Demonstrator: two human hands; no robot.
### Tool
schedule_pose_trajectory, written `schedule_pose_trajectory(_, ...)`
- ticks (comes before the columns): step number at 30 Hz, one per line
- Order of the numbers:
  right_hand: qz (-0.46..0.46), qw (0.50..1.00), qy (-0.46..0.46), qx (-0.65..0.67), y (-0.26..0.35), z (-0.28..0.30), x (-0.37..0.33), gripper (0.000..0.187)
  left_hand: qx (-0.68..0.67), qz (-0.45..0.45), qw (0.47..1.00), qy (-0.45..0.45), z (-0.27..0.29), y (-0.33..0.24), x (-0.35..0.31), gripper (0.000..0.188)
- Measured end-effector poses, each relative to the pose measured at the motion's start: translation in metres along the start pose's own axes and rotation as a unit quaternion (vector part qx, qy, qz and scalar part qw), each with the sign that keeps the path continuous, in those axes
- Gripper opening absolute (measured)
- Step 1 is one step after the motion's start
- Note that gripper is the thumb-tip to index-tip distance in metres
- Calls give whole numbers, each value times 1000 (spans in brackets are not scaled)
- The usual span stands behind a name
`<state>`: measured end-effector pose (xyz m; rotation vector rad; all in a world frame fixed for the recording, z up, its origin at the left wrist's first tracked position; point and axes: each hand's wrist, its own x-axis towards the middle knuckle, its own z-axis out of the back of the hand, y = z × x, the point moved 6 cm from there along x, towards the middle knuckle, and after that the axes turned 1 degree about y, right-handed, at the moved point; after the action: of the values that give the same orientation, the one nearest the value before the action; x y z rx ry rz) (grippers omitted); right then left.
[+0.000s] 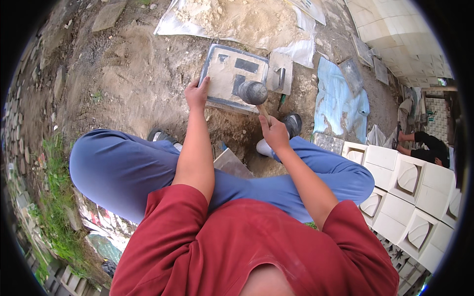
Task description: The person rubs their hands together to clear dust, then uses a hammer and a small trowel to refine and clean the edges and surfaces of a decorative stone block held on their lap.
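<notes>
My right hand [275, 133] is closed around the wooden handle of a rubber mallet [253, 92]. The mallet's dark, dusty head is over the right front part of a shallow rectangular mould [211, 61]. Pale sandy mix [222, 81] fills this dark-rimmed mould, with several dark raised shapes showing through. My left hand [197, 92] grips the mould's left edge, its thumb on the rim and the other fingers partly hidden. Against the mould's right side lies a dusty flat float [280, 74] with a dark handle. The mallet head hides part of the mould's surface.
A heap of sandy mix [242, 19] lies on white sheeting beyond the mould. Blue sheeting [340, 98] is on the dirt to the right. Stacked pale cast blocks [395, 182] stand near my right knee. Another person [428, 147] is at the far right.
</notes>
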<state>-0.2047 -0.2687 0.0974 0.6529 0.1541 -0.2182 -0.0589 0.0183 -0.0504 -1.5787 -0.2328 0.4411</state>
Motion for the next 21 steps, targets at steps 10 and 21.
schedule_pose_trajectory(10, -5, 996, 46, -79, -5, -12, 15, 59, 4, -11, 1000, -7, -10, 2, -3, 34)
schedule_pose_trajectory(21, 17, 999, 33, 5, 51, -33, 43, 63, -21, 15, 999, -26, -3, -2, -7, 58)
